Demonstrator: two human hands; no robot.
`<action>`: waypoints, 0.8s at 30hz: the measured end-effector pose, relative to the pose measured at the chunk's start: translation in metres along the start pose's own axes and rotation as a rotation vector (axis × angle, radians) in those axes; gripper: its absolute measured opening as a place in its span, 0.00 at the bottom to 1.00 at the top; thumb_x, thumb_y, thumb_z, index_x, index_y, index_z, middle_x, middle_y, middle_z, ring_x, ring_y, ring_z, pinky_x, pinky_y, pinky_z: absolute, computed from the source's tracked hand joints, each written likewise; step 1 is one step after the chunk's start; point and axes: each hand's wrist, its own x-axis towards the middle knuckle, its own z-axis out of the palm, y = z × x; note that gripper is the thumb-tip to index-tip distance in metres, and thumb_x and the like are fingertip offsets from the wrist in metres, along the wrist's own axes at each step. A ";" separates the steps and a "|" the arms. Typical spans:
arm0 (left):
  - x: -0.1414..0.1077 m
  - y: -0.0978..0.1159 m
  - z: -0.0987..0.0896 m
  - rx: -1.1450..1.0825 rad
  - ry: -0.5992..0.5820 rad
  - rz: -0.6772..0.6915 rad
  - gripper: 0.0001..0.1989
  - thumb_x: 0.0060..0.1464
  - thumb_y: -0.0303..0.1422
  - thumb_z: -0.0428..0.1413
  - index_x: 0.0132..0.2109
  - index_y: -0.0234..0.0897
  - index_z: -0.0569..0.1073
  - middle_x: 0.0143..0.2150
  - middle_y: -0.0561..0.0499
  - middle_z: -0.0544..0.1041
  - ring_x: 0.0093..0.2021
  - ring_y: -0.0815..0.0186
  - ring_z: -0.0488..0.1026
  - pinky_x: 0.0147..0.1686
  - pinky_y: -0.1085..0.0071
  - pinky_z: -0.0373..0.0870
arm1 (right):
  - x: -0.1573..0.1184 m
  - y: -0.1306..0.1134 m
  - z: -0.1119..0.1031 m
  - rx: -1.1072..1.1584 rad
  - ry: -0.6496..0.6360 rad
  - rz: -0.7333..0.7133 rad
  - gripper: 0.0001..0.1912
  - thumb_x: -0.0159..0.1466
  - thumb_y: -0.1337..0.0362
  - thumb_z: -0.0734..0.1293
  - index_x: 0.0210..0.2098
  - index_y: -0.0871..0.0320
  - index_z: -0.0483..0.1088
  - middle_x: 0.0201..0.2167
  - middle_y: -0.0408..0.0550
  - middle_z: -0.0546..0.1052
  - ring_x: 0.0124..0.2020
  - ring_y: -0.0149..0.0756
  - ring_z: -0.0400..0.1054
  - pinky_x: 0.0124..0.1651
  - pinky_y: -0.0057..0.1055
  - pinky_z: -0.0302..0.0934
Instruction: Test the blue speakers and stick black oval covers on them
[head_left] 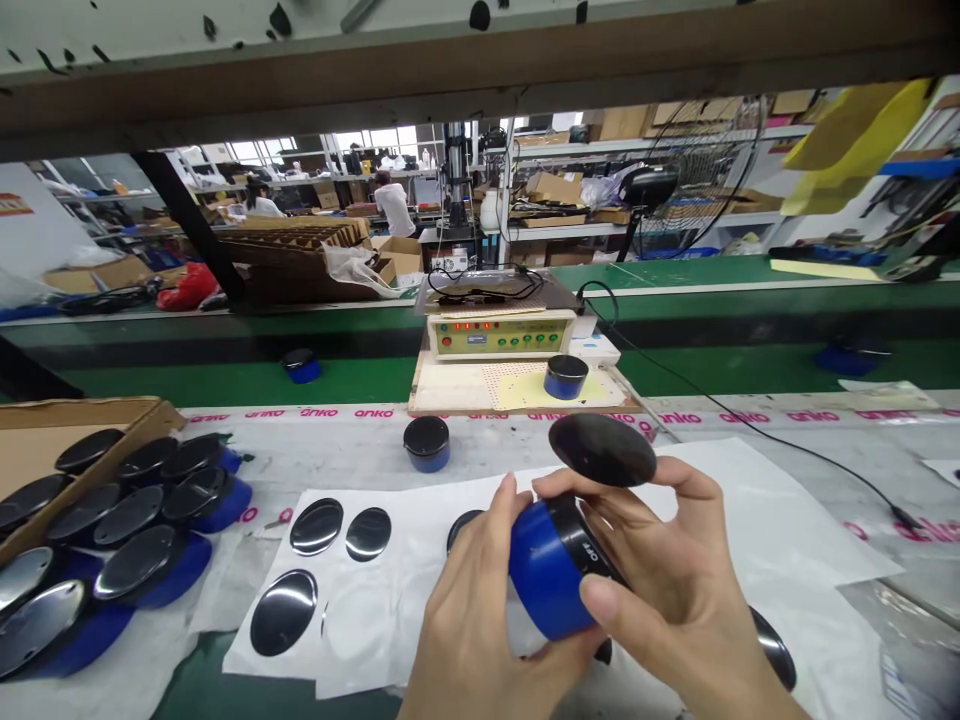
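Observation:
In front of me, a blue, round device (546, 578) with a black top section is tilted between my hands, with "OFF" printed on its black band. My left hand (476, 610) is closed around the blue side. A glossy black disc (604, 448) is held up in the fingers of my right hand (679, 580), above the device's top and apart from it. The thumb of that hand presses the black band. Below lies a white backing sheet (356, 600) bearing several black discs (283, 612). My hands partly hide other black discs.
Several blue-and-black devices (154, 565) crowd the left beside a cardboard box (161, 415). One device (427, 443) stands ahead, another (566, 377) before a test instrument (501, 335). A black cable (720, 400) crosses right. A conveyor (360, 375) runs behind; a shelf edge (450, 95) hangs overhead.

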 end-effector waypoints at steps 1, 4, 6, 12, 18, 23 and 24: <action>-0.001 -0.001 0.001 -0.002 0.001 0.017 0.42 0.47 0.36 0.64 0.66 0.42 0.54 0.55 0.48 0.76 0.51 0.58 0.75 0.50 0.69 0.73 | -0.001 -0.001 0.002 0.020 0.023 0.013 0.29 0.61 0.56 0.70 0.52 0.40 0.47 0.52 0.50 0.73 0.50 0.44 0.71 0.45 0.42 0.70; -0.003 -0.004 0.002 -0.014 0.021 0.126 0.35 0.51 0.35 0.60 0.64 0.44 0.57 0.57 0.49 0.74 0.55 0.60 0.73 0.54 0.69 0.70 | -0.005 -0.003 0.005 0.064 0.060 0.015 0.28 0.60 0.57 0.71 0.49 0.40 0.48 0.52 0.47 0.74 0.48 0.42 0.72 0.44 0.39 0.71; -0.004 -0.006 0.003 -0.018 0.043 0.167 0.32 0.53 0.35 0.58 0.63 0.44 0.59 0.58 0.48 0.73 0.56 0.60 0.72 0.55 0.70 0.68 | -0.006 -0.005 0.008 0.067 0.084 0.027 0.29 0.59 0.58 0.72 0.48 0.40 0.48 0.52 0.46 0.74 0.47 0.41 0.73 0.44 0.39 0.71; -0.005 -0.010 0.009 -0.028 0.037 0.165 0.30 0.55 0.39 0.57 0.63 0.40 0.60 0.57 0.45 0.74 0.56 0.59 0.72 0.54 0.69 0.70 | -0.010 -0.006 0.020 0.063 0.206 0.057 0.27 0.59 0.57 0.73 0.45 0.43 0.49 0.47 0.47 0.77 0.44 0.39 0.74 0.43 0.37 0.71; 0.004 -0.011 -0.006 0.022 0.034 0.330 0.32 0.55 0.34 0.57 0.64 0.38 0.57 0.54 0.43 0.75 0.53 0.59 0.74 0.53 0.69 0.72 | -0.006 -0.004 0.022 -0.027 0.248 -0.022 0.25 0.59 0.56 0.72 0.46 0.44 0.52 0.49 0.49 0.76 0.48 0.42 0.72 0.47 0.39 0.69; 0.107 -0.046 -0.051 0.293 -0.009 -0.020 0.36 0.44 0.32 0.64 0.60 0.40 0.61 0.55 0.48 0.71 0.56 0.61 0.70 0.57 0.67 0.67 | 0.020 -0.012 -0.018 -0.191 0.320 -0.408 0.21 0.57 0.53 0.72 0.45 0.46 0.61 0.55 0.48 0.69 0.60 0.46 0.61 0.62 0.49 0.54; 0.134 -0.062 -0.056 0.343 0.020 -0.109 0.35 0.43 0.30 0.65 0.59 0.38 0.62 0.56 0.46 0.69 0.57 0.59 0.68 0.58 0.66 0.65 | 0.023 -0.010 -0.028 -0.265 0.367 -0.440 0.16 0.59 0.52 0.70 0.42 0.48 0.64 0.55 0.49 0.68 0.61 0.47 0.59 0.62 0.49 0.53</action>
